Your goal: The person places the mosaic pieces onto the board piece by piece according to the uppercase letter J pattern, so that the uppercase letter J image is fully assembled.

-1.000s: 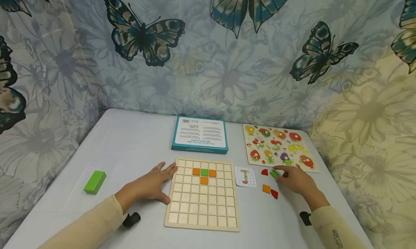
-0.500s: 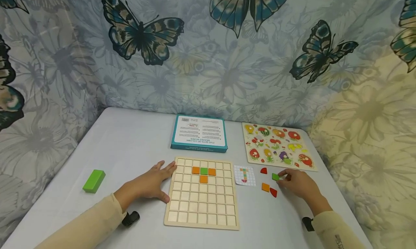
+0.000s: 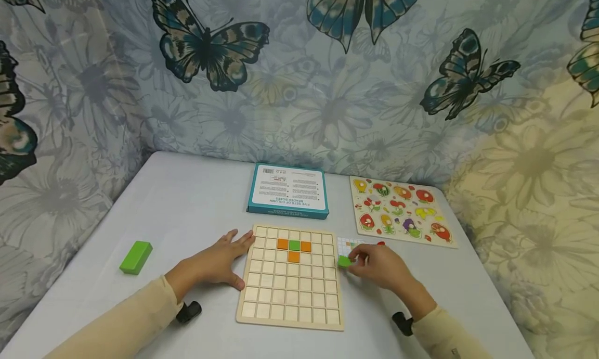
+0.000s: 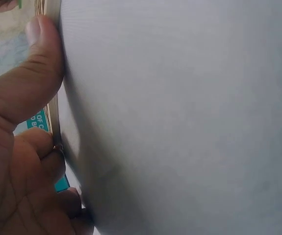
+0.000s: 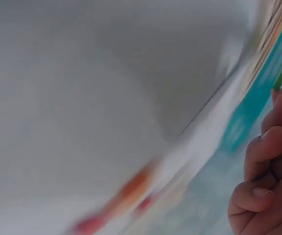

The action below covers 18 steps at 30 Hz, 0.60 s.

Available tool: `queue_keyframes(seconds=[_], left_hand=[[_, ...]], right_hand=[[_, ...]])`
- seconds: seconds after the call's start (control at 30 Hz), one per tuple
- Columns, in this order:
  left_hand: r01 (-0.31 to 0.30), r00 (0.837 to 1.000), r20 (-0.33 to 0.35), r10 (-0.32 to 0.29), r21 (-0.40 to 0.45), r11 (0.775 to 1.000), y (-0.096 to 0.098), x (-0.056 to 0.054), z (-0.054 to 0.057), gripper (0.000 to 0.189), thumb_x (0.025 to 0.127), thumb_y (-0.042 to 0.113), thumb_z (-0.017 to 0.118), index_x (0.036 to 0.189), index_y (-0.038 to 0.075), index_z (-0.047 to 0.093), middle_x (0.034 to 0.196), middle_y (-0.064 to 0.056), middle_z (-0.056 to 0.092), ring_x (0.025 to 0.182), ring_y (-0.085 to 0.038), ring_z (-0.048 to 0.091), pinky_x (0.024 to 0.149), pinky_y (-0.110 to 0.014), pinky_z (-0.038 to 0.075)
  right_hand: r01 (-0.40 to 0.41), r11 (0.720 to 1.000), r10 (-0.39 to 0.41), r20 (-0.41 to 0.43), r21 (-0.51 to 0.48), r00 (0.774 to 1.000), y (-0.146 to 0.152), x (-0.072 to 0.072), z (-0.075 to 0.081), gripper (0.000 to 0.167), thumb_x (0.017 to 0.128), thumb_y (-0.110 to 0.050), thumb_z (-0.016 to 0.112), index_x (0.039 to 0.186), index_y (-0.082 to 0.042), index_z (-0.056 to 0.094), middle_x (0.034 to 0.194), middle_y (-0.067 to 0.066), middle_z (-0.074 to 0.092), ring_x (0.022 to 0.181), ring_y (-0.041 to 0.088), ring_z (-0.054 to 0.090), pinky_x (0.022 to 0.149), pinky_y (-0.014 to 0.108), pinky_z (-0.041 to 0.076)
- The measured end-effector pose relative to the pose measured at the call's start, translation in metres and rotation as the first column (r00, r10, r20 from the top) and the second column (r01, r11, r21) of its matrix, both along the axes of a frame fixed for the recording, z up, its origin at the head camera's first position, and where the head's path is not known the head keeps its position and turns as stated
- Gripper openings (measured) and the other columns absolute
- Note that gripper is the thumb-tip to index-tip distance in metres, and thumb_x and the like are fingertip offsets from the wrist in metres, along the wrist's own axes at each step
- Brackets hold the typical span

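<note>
The right hand [image 3: 381, 266] pinches a green tile [image 3: 343, 261], the spread left hand [image 3: 218, 261] touching the grid board [image 3: 292, 295]

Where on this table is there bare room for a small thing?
Free: the white tabletop between the green rectangular block and the left hand; also beyond them, left of the flat teal box. Crowded: right of the pale wooden grid board, where the right hand, holding a green square tile, partly hides the white grid card, near a red tile.

We count three orange tiles [image 3: 294, 257] and one green tile [image 3: 294, 245] on one grid board [image 3: 290, 327], one far box [image 3: 287, 192], one left block [image 3: 136, 257].
</note>
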<state>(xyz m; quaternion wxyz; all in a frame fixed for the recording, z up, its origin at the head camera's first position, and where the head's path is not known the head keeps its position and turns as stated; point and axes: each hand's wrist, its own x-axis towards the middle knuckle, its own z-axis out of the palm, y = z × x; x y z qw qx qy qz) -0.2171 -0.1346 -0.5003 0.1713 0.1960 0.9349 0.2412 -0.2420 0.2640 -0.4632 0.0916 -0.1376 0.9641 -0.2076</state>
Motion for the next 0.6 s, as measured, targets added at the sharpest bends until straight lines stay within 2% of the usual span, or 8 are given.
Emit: queue_keyframes(seconds=[0.1, 0.3, 0.47, 0.6], left_hand=[[0.003, 1.000, 0.005, -0.003, -0.010, 1.000, 0.001, -0.001, 0.000, 0.118, 0.062, 0.049, 0.086, 0.156, 0.013, 0.025, 0.162, 0.003, 0.013, 0.147, -0.038, 0.000, 0.111, -0.060, 0.020], [0.011, 1.000, -0.004, -0.011, -0.008, 1.000, 0.002, -0.001, 0.001, 0.118, 0.061, 0.048, 0.086, 0.156, 0.011, 0.026, 0.162, 0.001, 0.014, 0.147, -0.038, 0.001, 0.112, -0.060, 0.015], [0.011, 1.000, -0.004, -0.011, -0.029, 1.000, 0.001, -0.002, 0.001, 0.118, 0.063, 0.048, 0.086, 0.156, 0.012, 0.025, 0.162, 0.002, 0.013, 0.147, -0.038, 0.001, 0.112, -0.060, 0.015], [0.011, 1.000, 0.003, -0.011, -0.029, 1.000, 0.000, -0.002, 0.002, 0.118, 0.063, 0.048, 0.086, 0.156, 0.012, 0.025, 0.163, 0.002, 0.013, 0.147, -0.038, 0.000, 0.112, -0.061, 0.016]], right_hand=[[-0.104, 0.995, 0.104, 0.008, -0.008, 0.995, -0.038, 0.005, -0.002, 0.020, 0.078, -0.033, 0.082, 0.088, -0.022, 0.069, 0.067, -0.011, 0.053, 0.058, 0.008, 0.047, 0.051, 0.025, 0.037], [-0.227, 0.974, 0.227, -0.003, 0.026, 0.974, -0.087, 0.007, -0.009, 0.020, 0.077, -0.035, 0.081, 0.086, -0.022, 0.069, 0.062, -0.012, 0.052, 0.056, 0.006, 0.047, 0.051, 0.025, 0.038], [-0.270, 0.959, 0.274, -0.040, 0.086, 0.961, -0.105, 0.006, -0.017, 0.022, 0.077, -0.039, 0.080, 0.086, -0.023, 0.068, 0.061, -0.013, 0.051, 0.057, 0.006, 0.047, 0.052, 0.026, 0.040], [-0.272, 0.958, 0.277, -0.053, 0.087, 0.959, -0.108, 0.006, -0.020, 0.026, 0.076, -0.042, 0.080, 0.088, -0.023, 0.067, 0.062, -0.013, 0.051, 0.056, 0.006, 0.047, 0.051, 0.026, 0.040]])
